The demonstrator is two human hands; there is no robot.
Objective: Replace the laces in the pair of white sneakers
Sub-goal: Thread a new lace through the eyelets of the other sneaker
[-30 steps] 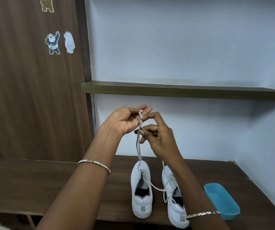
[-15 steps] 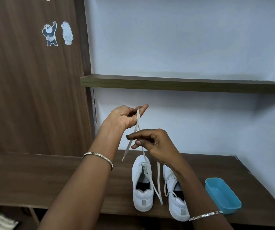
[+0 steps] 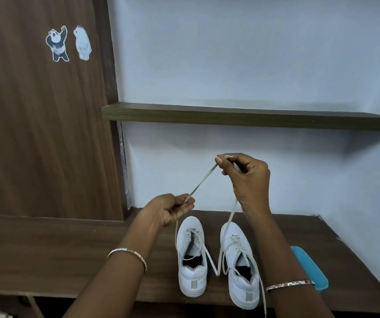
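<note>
My left hand [image 3: 173,211] and right hand [image 3: 246,177] each pinched the lace [image 3: 204,177], stretched taut above the sneakers. Left sneaker [image 3: 191,258] on the desk [image 3: 69,260] looked mostly unlaced. Right sneaker [image 3: 241,271] was loosely laced. Relacing not begun, I judged.

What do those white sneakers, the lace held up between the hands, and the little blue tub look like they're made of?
White sneakers: smooth, matte uppers with a grey heel tab, probably leather or a synthetic look-alike. Lace: flat, pale woven fabric, perhaps cotton or polyester; its loose parts hang limp. Blue tub: most likely plastic, judging by its even colour and rounded, moulded corners.
</note>
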